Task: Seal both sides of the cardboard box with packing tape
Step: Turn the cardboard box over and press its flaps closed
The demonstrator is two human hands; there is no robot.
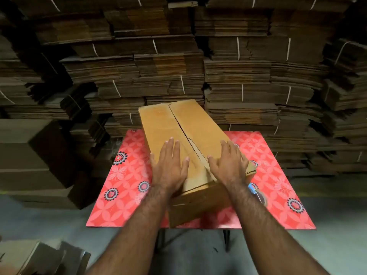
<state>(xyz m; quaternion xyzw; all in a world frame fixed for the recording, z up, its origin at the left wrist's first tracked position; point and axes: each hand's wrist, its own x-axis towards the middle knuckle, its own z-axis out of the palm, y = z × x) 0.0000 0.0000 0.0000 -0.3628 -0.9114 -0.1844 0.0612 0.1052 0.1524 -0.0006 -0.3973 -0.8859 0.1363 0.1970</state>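
A long brown cardboard box (168, 124) lies on a small table with a red flowered cover (119, 199), its far end pointing away from me. Its two top flaps meet along a middle seam with no tape visible on it. My left hand (168, 167) lies flat on the left flap near the box's near end, fingers spread. My right hand (228, 165) lies flat on the right flap, fingers spread. A tape dispenser (258, 195) with a blue part shows partly behind my right wrist, on the table to the right of the box.
Tall stacks of tied, flattened cardboard (238, 76) fill the wall behind the table. More boxes (29, 155) stand at the left. Flat cardboard pieces (49, 259) lie on the grey floor at the lower left.
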